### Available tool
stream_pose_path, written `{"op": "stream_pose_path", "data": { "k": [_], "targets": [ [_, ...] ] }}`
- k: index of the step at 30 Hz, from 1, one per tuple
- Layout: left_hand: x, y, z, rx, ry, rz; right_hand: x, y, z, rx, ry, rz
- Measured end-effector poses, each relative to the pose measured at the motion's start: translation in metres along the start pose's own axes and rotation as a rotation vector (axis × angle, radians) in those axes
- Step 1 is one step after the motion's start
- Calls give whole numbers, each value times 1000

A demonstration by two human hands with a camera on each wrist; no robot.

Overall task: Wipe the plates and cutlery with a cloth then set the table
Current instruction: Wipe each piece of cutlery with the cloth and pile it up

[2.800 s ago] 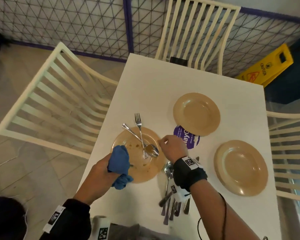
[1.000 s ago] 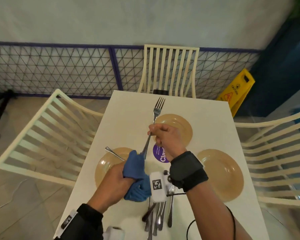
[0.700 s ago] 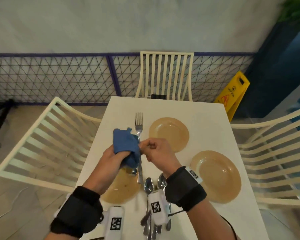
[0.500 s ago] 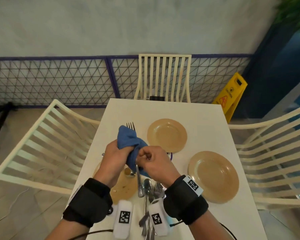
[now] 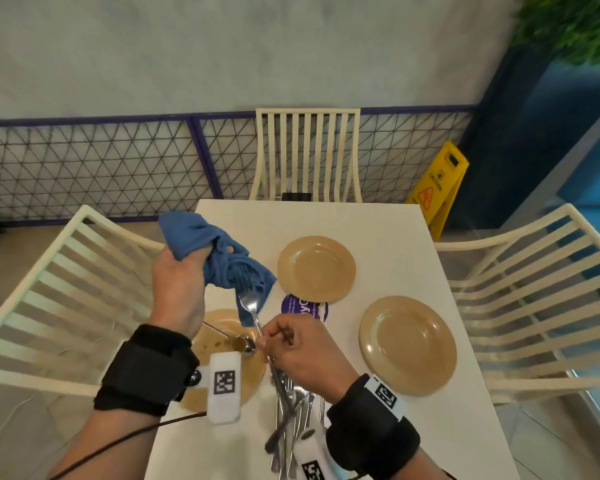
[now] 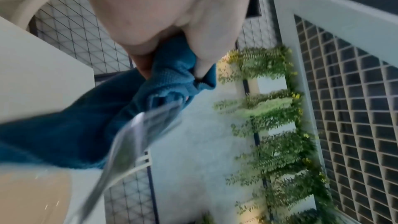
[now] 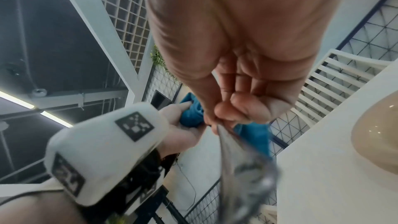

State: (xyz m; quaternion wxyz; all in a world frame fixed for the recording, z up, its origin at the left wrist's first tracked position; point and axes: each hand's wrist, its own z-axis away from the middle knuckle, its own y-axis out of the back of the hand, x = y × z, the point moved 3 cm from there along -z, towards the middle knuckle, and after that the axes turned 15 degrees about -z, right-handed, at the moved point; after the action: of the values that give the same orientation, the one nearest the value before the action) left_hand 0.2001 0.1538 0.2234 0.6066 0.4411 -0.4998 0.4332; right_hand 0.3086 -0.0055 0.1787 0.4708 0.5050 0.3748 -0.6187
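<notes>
Wiping a fork [image 5: 251,299], mid-step. Left hand [image 5: 179,282] raised, fingers curled tight round a bunched blue cloth [image 5: 219,258]; right hand [image 5: 300,355] lower, thumb and fingers pinching the fork's handle near its middle. Fork tines up inside the cloth folds, just beyond the left fingertips; handle running down through the right-hand pinch and out below it. Fork blurred in both wrist views, so cleanliness impossible to judge.

Below the right fingers: a loose pile of cutlery [image 5: 290,420] on the white table [image 5: 388,230], apparently not yet sorted. Under the left wrist: a smeared tan plate [image 5: 222,348] with a spoon [image 5: 238,342] lying on it, probably unwiped. Beyond the right knuckles: two tan plates [image 5: 316,268] [image 5: 407,344] looking clean, a purple sticker [image 5: 303,308] between them.

To do this well: keep the pinch firm on the handle, squeeze the cloth round the tines, draw along the whole length, twist between prongs. Avoid letting the hanging cloth corner drag across the dirty plate. Then lay the fork beside a clean plate, away from the pile.
</notes>
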Motion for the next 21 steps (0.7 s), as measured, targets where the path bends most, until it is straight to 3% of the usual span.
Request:
{"op": "stream_pose_path", "data": {
  "k": [3,5,9,14,16,18,21],
  "targets": [
    [2,11,7,-35,4,102,-1,11,-1,69,-10,-78],
    [-15,6,27,-133,105,113,-5,15,-7,75,-8,-134],
    [-57,-18,67,-389,212,-138,-2,4,-16,67,-6,-80],
    [-61,-7,73,-373,178,-280,10,2,-10,3,-58,97],
    [-59,-5,74,-371,132,-354,9,14,-6,80,-16,146],
    [-56,-8,77,-380,114,-405,9,28,-6,196,9,11],
    [-55,-23,85,-531,134,-457,9,31,-11,180,0,-178]
  ]
}}
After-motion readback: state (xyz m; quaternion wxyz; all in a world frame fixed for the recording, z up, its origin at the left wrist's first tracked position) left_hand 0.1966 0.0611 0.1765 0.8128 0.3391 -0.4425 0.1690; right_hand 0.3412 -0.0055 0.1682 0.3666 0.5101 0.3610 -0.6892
